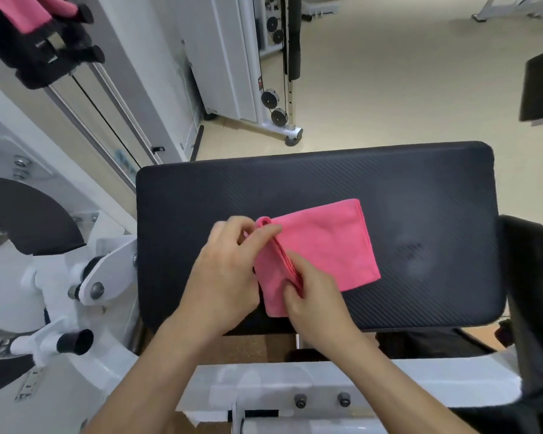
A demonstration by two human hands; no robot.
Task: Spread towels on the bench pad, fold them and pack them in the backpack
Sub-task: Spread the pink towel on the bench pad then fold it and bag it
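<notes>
Beige floor (405,73), white cable machine (232,57), black pulleys (279,116), even light

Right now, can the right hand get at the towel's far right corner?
Probably yes. The right hand pinches the pink towel at its left edge, and nothing lies on the towel or the bench pad between it and that corner.

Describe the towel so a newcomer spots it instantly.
Find the wide black textured bench pad mid-frame. On its near-left area lies a folded bright-pink fabric towel, left hand and right hand pinching its layered edge. It's the only cloth on the pad.
</notes>
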